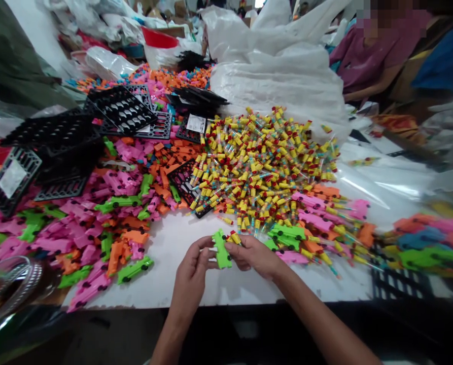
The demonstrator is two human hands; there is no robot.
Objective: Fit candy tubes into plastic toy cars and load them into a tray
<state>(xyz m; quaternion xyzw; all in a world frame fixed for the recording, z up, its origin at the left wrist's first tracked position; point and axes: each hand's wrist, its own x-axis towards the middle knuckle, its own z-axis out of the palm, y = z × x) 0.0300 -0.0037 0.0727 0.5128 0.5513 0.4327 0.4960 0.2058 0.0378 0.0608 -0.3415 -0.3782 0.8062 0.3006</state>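
Near the table's front edge, a green toy car is held upright between my two hands. My left hand grips its left side, with thumb and fingers closed on it. My right hand is closed round a small yellow and red tube, its fingertips against the car's right side. Behind my hands lies a large heap of yellow and red capped tubes. Pink, orange and green toy cars are piled to the left, and more cars with tubes lie just right of my right hand.
Black plastic trays are stacked at the back left. A clear plastic jar stands at the front left corner. White plastic sheeting rises behind the tubes. A seated person in a purple shirt is at the back right.
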